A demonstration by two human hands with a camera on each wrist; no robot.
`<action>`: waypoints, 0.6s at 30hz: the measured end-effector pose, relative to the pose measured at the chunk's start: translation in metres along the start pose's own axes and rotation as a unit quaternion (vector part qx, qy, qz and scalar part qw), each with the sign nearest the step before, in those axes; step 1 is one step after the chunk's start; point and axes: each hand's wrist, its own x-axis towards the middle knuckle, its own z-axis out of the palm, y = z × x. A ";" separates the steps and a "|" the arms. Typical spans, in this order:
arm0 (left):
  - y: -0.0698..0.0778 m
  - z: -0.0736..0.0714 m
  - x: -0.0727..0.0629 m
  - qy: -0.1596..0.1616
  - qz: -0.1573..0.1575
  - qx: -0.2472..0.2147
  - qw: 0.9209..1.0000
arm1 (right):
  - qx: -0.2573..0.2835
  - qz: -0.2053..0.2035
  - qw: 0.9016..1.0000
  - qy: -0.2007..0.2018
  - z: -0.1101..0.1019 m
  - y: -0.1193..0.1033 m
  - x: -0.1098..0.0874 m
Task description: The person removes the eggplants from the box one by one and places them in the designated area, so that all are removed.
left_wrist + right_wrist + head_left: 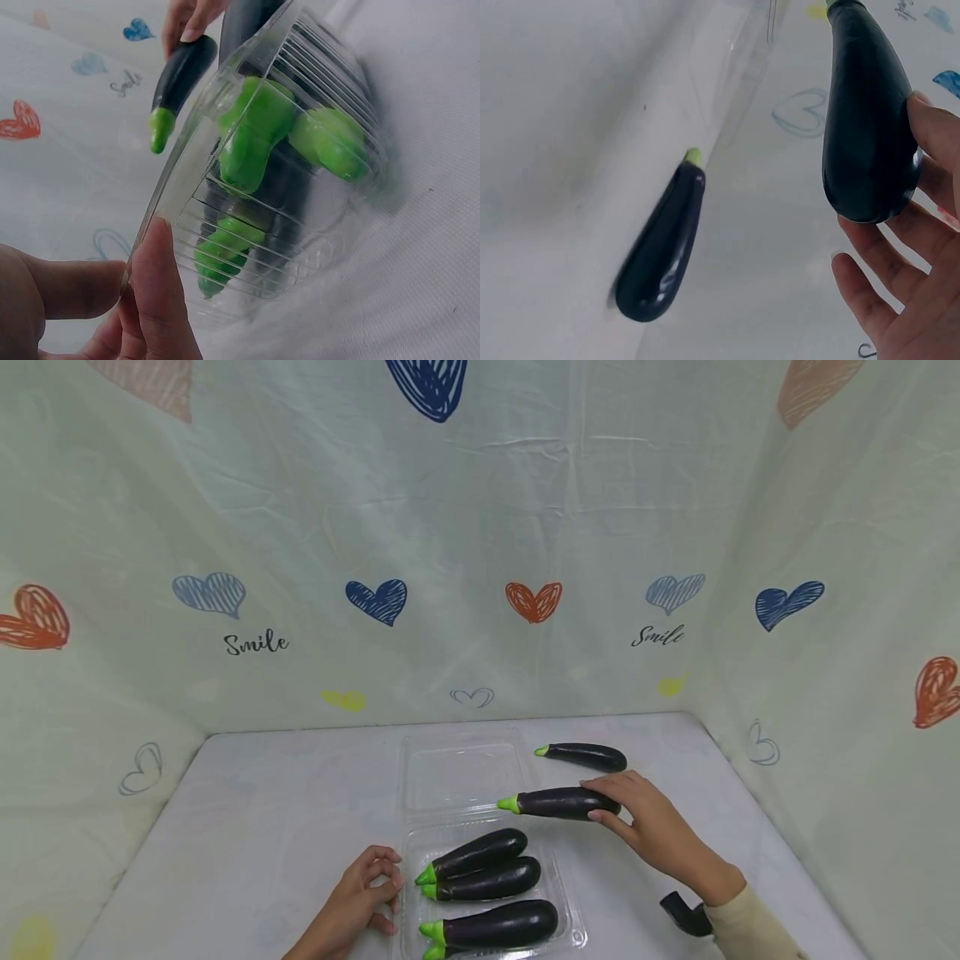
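My right hand (660, 828) grips a dark purple eggplant (558, 803) by its thick rounded end, its green stem pointing left. In the right wrist view, thumb and fingers lie around the lower part of this eggplant (870, 112). The thumb and forefinger of my left hand (358, 895) pinch the left rim of a clear plastic clamshell box (174, 154). Inside the box's tray (564, 881) lie several eggplants, stems to the left; one at the front is mostly hidden under another (501, 924).
The box's transparent lid (459, 777) lies folded back behind the tray. Another eggplant (588, 757) rests on the white table (285, 827) to the right of the lid. A small black curved object (684, 914) sits beside my right sleeve. Heart-printed cloth walls (465, 543) enclose the table.
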 end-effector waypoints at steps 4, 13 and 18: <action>0.001 0.001 -0.001 0.002 -0.004 0.000 1.000 | 0.006 0.020 1.000 0.005 -0.001 0.010 -0.003; 0.003 0.002 -0.001 0.010 -0.007 0.002 1.000 | 0.006 0.059 0.998 0.015 -0.001 0.032 -0.012; 0.003 0.003 -0.001 0.015 -0.010 0.004 1.000 | 0.005 0.061 0.998 0.025 0.002 0.042 -0.015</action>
